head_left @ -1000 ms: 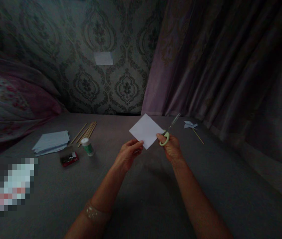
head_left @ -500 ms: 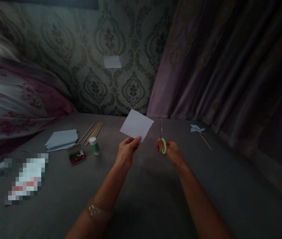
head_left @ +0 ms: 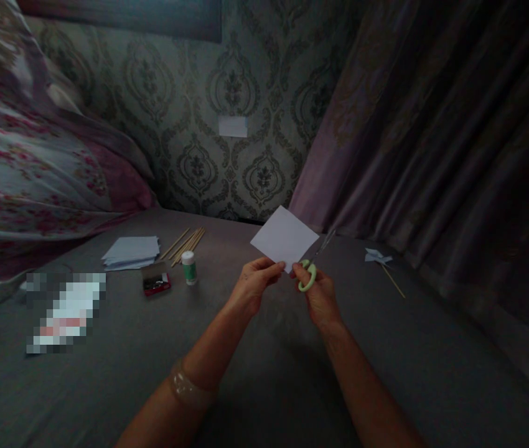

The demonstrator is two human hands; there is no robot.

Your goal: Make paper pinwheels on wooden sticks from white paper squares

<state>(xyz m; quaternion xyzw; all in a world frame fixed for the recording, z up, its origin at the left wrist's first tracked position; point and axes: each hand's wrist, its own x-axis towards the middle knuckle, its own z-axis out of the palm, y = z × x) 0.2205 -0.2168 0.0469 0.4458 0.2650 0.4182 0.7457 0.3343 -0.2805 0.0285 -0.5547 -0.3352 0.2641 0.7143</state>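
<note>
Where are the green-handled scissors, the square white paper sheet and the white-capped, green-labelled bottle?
Green-handled scissors (head_left: 313, 272): head view, on the handle loop.
Square white paper sheet (head_left: 284, 238): head view, centre of face.
White-capped, green-labelled bottle (head_left: 190, 270): head view, on the label.

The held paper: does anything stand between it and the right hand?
Nothing visible does: the right hand has its thumb by the lower corner of the paper. The scissors it holds point up, right of the paper.
</note>
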